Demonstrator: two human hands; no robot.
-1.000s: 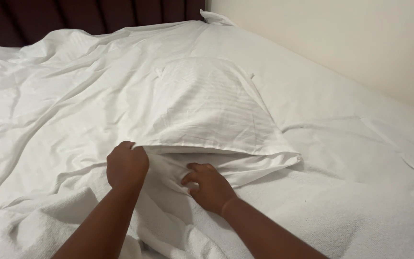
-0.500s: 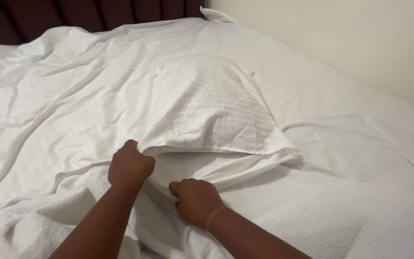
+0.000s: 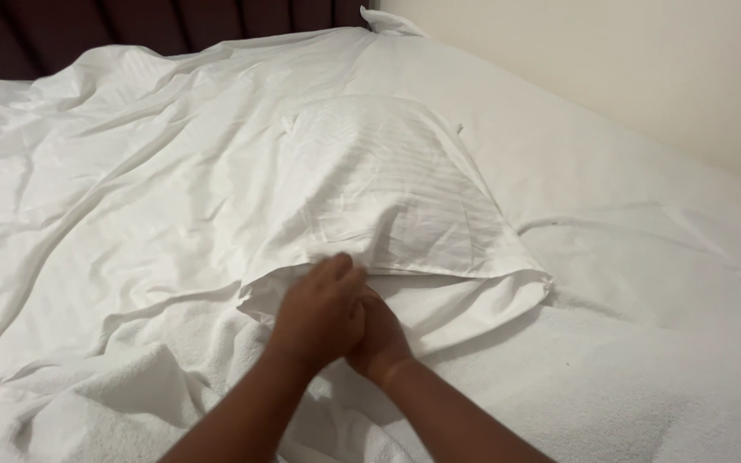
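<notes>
A white striped pillow in its pillowcase (image 3: 388, 189) lies on the bed, its open end towards me. The loose flap (image 3: 465, 304) of the case spreads out below the pillow's edge. My left hand (image 3: 323, 309) lies over my right hand (image 3: 383, 343), both pressed together at the left part of that open end. The left fingertips reach the hem of the case and are blurred. My right hand's fingers are hidden under the left hand, so neither hand's hold on the cloth shows.
A crumpled white sheet (image 3: 105, 197) covers the bed to the left. A white towelling cover (image 3: 645, 386) lies at the front and right. A dark headboard (image 3: 130, 26) stands at the back, and a cream wall (image 3: 645, 69) runs along the right.
My left hand has slid right along the pillowcase's open end, and my right hand has moved left. They now overlap, where before they were apart.
</notes>
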